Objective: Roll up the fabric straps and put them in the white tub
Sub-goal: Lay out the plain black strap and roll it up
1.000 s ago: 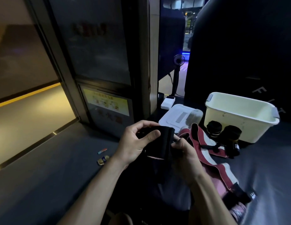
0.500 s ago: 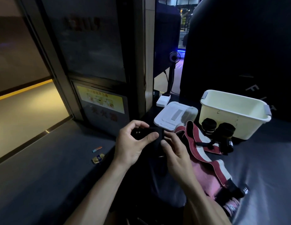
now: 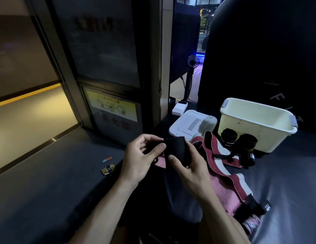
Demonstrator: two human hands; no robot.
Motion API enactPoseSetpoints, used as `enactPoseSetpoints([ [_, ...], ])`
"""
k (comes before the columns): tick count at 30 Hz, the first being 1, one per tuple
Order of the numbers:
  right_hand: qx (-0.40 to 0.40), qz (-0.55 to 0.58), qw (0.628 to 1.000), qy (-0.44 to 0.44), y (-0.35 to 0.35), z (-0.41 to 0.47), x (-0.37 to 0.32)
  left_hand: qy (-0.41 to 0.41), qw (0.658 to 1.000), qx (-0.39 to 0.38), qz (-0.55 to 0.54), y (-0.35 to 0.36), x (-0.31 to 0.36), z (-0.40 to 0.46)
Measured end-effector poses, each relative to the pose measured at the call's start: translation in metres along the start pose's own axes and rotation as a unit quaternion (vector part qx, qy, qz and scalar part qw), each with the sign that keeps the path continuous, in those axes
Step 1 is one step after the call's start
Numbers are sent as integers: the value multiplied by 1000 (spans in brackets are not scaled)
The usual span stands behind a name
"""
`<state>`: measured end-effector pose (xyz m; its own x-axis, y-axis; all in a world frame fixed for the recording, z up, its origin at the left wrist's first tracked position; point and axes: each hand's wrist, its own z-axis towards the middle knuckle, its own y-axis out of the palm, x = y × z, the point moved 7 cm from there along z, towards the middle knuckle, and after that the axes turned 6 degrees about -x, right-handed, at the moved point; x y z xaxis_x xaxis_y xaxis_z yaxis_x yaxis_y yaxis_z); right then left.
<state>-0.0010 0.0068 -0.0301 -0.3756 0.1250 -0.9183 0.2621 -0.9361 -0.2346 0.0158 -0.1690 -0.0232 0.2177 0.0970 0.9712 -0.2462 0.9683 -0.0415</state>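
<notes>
Two hands meet over the middle of the scene, both holding a black strap (image 3: 176, 148) in the air above the dark mat (image 3: 48, 182). Left hand (image 3: 141, 161) has its grip grasping the strap's left edge, thumb on the near face and fingers curled round the far side. Right hand (image 3: 190, 166) pinches the strap's right part, thumb pressing the front and fingers wrapped behind it. Below the hands the strap hangs down into shadow, and how far it is rolled cannot be told. Just right of the hands lies a red-and-white strap (image 3: 219, 159), unrolled, snaking from near the lid (image 3: 192, 123) down toward the lower right, with pink cloth (image 3: 226, 192) beneath it. Two black rolls (image 3: 228, 137) stand upright on the mat, touching or just beside the near wall of the white tub (image 3: 256, 124); the second roll (image 3: 247, 141) is right of the first. The tub sits open at the far right, and no strap shows inside it from this angle. Its lid lies flat to the left of it, and a small white box (image 3: 179, 108) sits beyond the lid. A small fan (image 3: 192, 61) stands on a stalk further back. On the mat to the left of the hands lie two small packets (image 3: 108, 167), well apart from the straps.
</notes>
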Motion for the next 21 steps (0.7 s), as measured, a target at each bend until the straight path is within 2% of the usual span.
enactPoseSetpoints([
  [7, 8, 15, 1000, 20, -4, -2, 12, -27, 999, -8, -32, -16, -1, -1],
  [9, 11, 16, 1000, 24, -5, -1, 15, -66, 993, -28, -92, -15, 0, -2],
  [13, 12, 26, 999, 34, -5, -1, 19, -148, 954, -79, -247, -12, 0, 0],
  [16, -6, 53, 998, 33, -1, -2, 17, -184, 922, -84, -332, -9, 2, 1],
  [19, -6, 85, 996, 41, 0, -3, 15, -219, 899, -94, -368, -1, -8, 2],
  [21, -21, 144, 988, 56, 5, -4, 11, -236, 902, -99, -346, 7, -16, 2],
])
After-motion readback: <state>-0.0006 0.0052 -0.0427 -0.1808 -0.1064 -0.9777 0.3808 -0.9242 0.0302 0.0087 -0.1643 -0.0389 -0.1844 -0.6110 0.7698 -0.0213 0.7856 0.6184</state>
